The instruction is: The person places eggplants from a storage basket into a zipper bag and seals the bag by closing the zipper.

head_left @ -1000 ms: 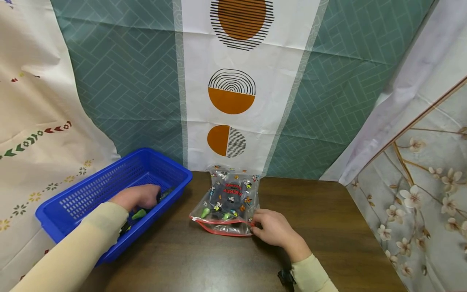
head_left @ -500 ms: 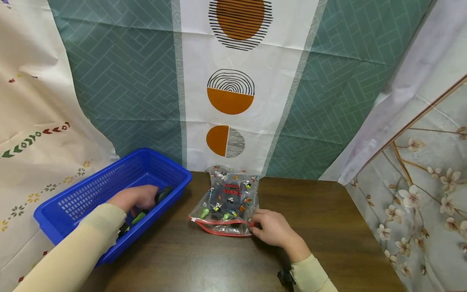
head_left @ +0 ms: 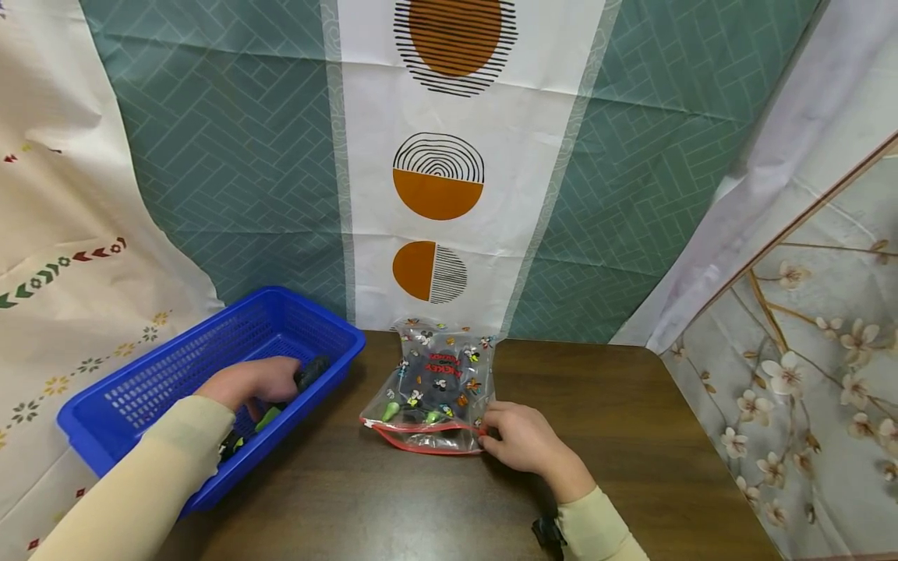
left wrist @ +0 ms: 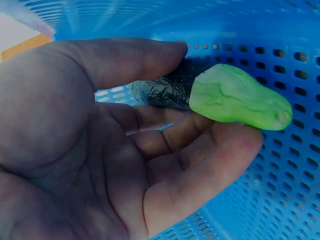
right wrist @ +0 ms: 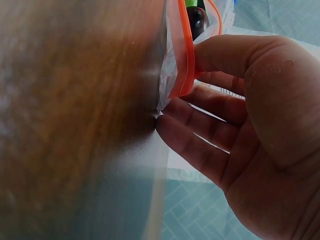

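Observation:
Inside the blue basket (head_left: 115, 401), my left hand (head_left: 270, 380) holds what looks like an eggplant, its thumb over the dark wrinkled body (left wrist: 167, 90) and its fingers underneath. The pale green cap (left wrist: 240, 99) sticks out past the fingertips. At the table's middle lies a clear zip bag (head_left: 440, 382) with a cartoon print and a red zip edge. Green-capped dark eggplants (right wrist: 197, 21) show inside it. My right hand (head_left: 529, 440) pinches the right corner of the bag's mouth, thumb inside the rim and fingers outside, and the mouth gapes a little.
The basket stands at the left of a brown wooden table (head_left: 365, 514). A patterned cloth (head_left: 435, 156) hangs behind the table, and a flowered cloth (head_left: 807, 436) hangs at the right. A small black device (head_left: 549, 534) sits at my right wrist.
Inside the basket, my left hand has shifted slightly, and the dark end beside it shows more. My right hand keeps its pinch on the bag's corner. The head view has turned slightly right.

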### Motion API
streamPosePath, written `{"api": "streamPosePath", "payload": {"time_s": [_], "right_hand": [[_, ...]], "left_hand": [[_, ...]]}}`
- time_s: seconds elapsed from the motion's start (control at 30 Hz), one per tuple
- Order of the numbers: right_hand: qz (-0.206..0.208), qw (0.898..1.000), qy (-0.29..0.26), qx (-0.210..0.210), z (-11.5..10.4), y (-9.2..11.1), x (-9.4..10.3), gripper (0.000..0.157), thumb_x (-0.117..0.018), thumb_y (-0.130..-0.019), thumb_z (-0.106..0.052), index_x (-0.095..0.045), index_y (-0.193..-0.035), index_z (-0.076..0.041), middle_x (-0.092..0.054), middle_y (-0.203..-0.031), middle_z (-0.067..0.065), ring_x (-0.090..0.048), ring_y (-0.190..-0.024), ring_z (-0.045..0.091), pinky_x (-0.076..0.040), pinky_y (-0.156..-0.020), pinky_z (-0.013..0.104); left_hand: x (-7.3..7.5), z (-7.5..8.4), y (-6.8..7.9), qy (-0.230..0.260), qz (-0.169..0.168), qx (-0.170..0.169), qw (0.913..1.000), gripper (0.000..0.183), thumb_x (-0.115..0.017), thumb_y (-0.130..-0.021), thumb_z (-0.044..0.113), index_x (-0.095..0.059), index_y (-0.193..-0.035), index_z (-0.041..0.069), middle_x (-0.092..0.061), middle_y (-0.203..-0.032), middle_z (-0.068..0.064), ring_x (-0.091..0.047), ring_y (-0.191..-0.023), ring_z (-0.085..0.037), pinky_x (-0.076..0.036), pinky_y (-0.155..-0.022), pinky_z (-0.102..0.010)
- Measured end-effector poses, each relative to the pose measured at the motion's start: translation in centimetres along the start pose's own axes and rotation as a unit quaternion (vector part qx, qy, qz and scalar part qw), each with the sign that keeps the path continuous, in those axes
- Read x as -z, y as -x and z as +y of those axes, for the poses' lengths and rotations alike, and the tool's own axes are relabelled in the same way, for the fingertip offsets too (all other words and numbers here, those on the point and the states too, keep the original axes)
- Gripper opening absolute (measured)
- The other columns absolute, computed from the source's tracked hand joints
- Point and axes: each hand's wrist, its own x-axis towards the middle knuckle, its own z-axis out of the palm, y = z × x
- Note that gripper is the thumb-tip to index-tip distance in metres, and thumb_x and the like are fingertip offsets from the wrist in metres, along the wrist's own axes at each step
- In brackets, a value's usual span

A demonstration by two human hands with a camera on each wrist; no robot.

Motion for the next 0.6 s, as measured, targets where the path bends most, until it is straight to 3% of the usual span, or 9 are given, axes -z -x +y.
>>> {"api": "streamPosePath", "payload": {"time_s": [0.13,0.27,0.43,0.6], "right_hand": [[0.000,1.000,0.000,0.000,-0.1,0.0,0.1,0.024,-0.085,-0.095,-0.020,-0.067,-0.081,-0.026,-0.056,-0.084,-0.012,-0.049,-0.071,0.005,-0.046,-0.062,0.030],[0.000,1.000,-0.002,-0.001,-0.1,-0.1,0.1,0.023,-0.085,-0.095,-0.020,-0.067,-0.082,-0.026,-0.055,-0.085,-0.013,-0.050,-0.072,0.005,-0.047,-0.062,0.030],[-0.002,1.000,-0.002,-0.003,-0.1,-0.1,0.1,0.023,-0.085,-0.095,-0.020,-0.067,-0.082,-0.026,-0.055,-0.085,-0.013,-0.050,-0.071,0.005,-0.047,-0.062,0.030],[-0.004,1.000,-0.005,-0.002,-0.2,0.0,0.1,0.023,-0.085,-0.095,-0.020,-0.068,-0.082,-0.026,-0.056,-0.085,-0.012,-0.050,-0.071,0.005,-0.048,-0.063,0.030]], "left_hand": [[0.4,0.2,0.4,0.009,0.005,-0.010,0.9999,0.042,-0.068,-0.096,0.006,-0.055,-0.133,-0.009,-0.062,-0.115,-0.023,-0.070,-0.090,-0.038,-0.066,-0.062,-0.055],[0.9,0.6,1.0,0.008,0.018,-0.031,0.9993,0.053,-0.068,-0.098,0.008,-0.049,-0.142,-0.014,-0.059,-0.122,-0.025,-0.068,-0.089,-0.034,-0.066,-0.061,-0.053],[1.1,1.4,1.9,0.015,0.025,-0.056,0.9980,0.050,-0.067,-0.101,0.011,-0.047,-0.139,-0.013,-0.055,-0.121,-0.025,-0.062,-0.078,-0.030,-0.066,-0.061,-0.050],[1.2,1.9,2.5,0.011,0.039,-0.070,0.9967,0.042,-0.070,-0.100,0.013,-0.051,-0.130,-0.009,-0.057,-0.115,-0.024,-0.065,-0.074,-0.029,-0.066,-0.062,-0.051]]}}
